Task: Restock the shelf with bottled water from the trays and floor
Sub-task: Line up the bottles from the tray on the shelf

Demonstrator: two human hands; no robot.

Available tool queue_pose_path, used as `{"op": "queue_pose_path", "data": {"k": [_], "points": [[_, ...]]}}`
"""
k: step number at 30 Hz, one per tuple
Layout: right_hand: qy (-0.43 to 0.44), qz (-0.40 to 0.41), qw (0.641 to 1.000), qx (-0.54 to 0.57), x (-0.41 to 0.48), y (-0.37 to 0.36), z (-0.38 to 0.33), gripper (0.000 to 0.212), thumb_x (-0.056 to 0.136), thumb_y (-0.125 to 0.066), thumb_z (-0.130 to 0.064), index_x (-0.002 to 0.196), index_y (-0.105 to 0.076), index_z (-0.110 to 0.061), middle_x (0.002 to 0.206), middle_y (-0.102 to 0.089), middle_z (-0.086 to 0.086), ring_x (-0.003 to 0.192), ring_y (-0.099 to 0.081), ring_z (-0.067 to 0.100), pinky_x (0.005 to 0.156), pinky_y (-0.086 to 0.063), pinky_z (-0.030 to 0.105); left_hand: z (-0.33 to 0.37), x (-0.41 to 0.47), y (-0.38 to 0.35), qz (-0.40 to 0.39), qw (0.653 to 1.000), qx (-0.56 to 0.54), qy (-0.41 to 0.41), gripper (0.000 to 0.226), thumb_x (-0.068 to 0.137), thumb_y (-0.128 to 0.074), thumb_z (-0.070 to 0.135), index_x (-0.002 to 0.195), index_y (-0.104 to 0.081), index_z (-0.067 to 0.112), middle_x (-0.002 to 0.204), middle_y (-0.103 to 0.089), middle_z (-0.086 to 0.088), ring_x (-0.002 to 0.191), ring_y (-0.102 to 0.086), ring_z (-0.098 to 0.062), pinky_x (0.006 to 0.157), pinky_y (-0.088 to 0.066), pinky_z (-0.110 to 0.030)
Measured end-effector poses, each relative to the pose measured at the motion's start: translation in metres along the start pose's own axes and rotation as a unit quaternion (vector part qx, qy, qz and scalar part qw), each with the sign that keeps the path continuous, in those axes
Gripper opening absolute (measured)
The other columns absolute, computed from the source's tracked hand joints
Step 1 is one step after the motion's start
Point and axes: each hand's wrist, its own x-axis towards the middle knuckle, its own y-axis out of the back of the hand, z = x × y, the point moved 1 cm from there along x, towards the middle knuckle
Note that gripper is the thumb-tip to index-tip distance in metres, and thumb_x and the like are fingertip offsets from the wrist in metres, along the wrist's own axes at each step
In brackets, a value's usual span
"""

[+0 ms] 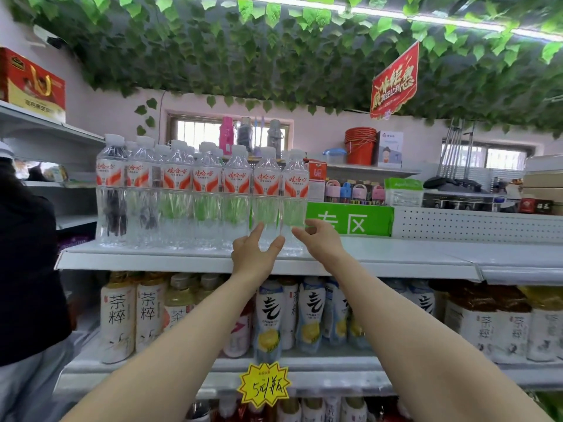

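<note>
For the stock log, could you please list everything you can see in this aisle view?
water bottles: seven in front, more behind; clear, red-white labels; top shelf, left
top shelf: one; white; centre
tea bottles: several; cream labels; lower shelf, left
lemon drink bottles: several; white-blue; lower shelf, centre
price tag: one; yellow; lower shelf edge
sign: one; green; right of the water
buckets: a stack; red; back shelf
banner: one; red; hanging, upper right
leaves: many; green; ceiling
another person: one; dark top; far left
left hand: bare; open at the sixth bottle's base
right hand: bare; beside the rightmost bottle's base
</note>
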Motion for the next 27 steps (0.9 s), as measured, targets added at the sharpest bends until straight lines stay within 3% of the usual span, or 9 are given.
{"op": "queue_pose_path", "data": {"k": [2,7,17,22,27], "points": [[-0.003,0.008,0.999,-0.037,-0.012,0.004,-0.005,0.069,0.095,-0.069,-0.039,0.152,-0.042,-0.01,0.145,-0.056,0.011,0.132,-0.054,0.026,0.108,-0.043,0.038,-0.002,-0.008,0.01,0.007,0.999,0.032,-0.014,0.07,0.093,-0.058,0.056,0.154,-0.032,0.035,0.154,-0.026,-0.011,0.142,-0.033,-0.03,0.115,-0.031,-0.043],[0.021,0.009,0.989,-0.148,-0.048,0.012,-0.017,0.078,0.092,-0.073,-0.042,0.155,-0.036,-0.014,0.155,-0.046,0.01,0.14,-0.045,0.027,0.113,-0.041,0.042,-0.009,-0.028,0.047,0.037,0.993,0.108,-0.002,0.073,0.089,-0.066,0.054,0.152,-0.037,0.031,0.154,-0.032,-0.014,0.141,-0.032,-0.035,0.113,-0.032,-0.046],[0.041,-0.062,0.938,-0.339,-0.146,0.004,-0.023,0.073,0.092,-0.072,-0.041,0.154,-0.037,-0.025,0.15,-0.046,0.012,0.138,-0.041,0.033,0.109,-0.043,0.046,-0.04,-0.109,0.088,0.028,0.991,0.128,0.024,0.073,0.083,-0.079,0.03,0.147,-0.046,0.023,0.153,-0.023,-0.016,0.144,-0.022,-0.032,0.116,-0.025,-0.037],[0.029,-0.089,0.939,-0.332,-0.192,-0.001,-0.016,0.07,0.093,-0.066,-0.047,0.153,-0.039,-0.023,0.148,-0.047,0.016,0.136,-0.044,0.036,0.105,-0.045,0.044,-0.05,-0.156,0.092,0.036,0.989,0.139,0.044,0.066,0.085,-0.072,0.045,0.144,-0.048,0.026,0.152,-0.026,-0.016,0.144,-0.027,-0.035,0.118,-0.028,-0.045],[0.027,-0.121,0.945,-0.301,-0.232,-0.003,-0.006,0.065,0.099,-0.057,-0.05,0.153,-0.039,-0.019,0.15,-0.044,0.017,0.14,-0.038,0.036,0.104,-0.042,0.045,-0.052,-0.206,0.093,0.047,0.981,0.171,0.083,0.06,0.093,-0.053,0.055,0.146,-0.044,0.028,0.16,-0.015,-0.015,0.148,-0.013,-0.038,0.117,-0.026,-0.053]]}}
